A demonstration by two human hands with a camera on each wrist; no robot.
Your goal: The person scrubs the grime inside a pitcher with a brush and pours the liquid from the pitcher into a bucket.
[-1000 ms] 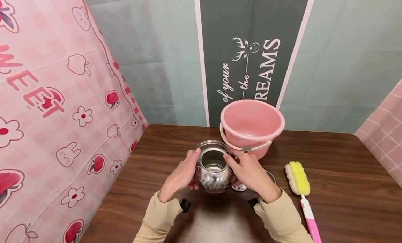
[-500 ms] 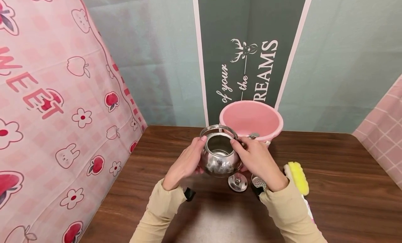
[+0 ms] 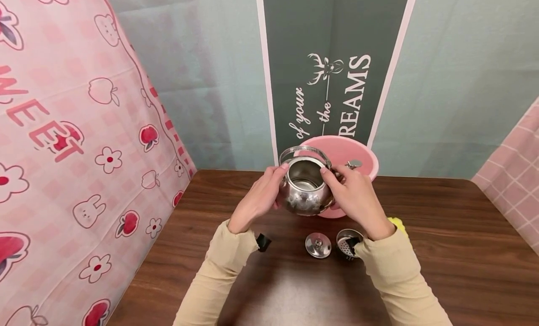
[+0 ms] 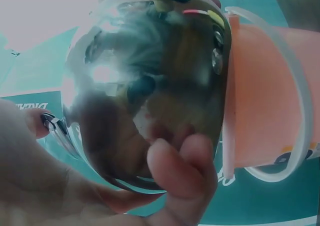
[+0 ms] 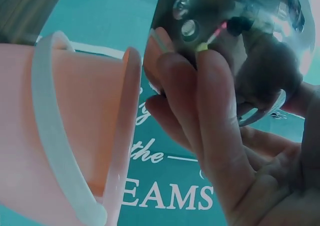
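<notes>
A shiny steel teapot [image 3: 304, 202] is held up off the table in both hands, its round mouth uncovered and facing the head camera. My left hand [image 3: 258, 195] grips its left side; in the left wrist view curled fingers [image 4: 177, 173] support the rounded body. My right hand [image 3: 357, 195] grips the other side, thumb at the rim, and the right wrist view has its fingers [image 5: 215, 96] against the steel. The spout tip [image 3: 353, 164] shows beyond the right hand, over the pink bucket [image 3: 366, 155]. Below lie the round lid [image 3: 318, 245] and the perforated strainer [image 3: 346, 239].
The bucket stands at the back of the wooden table [image 3: 210, 204], partly hidden by the teapot and right hand. A yellow sponge brush [image 3: 397, 224] lies at the right, mostly covered by the right sleeve. Hanging cloths border the back and sides.
Both hands have lifted the teapot and carried it forward and slightly right, until it overlaps the bucket in the head view. The lid and strainer have come into fuller view.
</notes>
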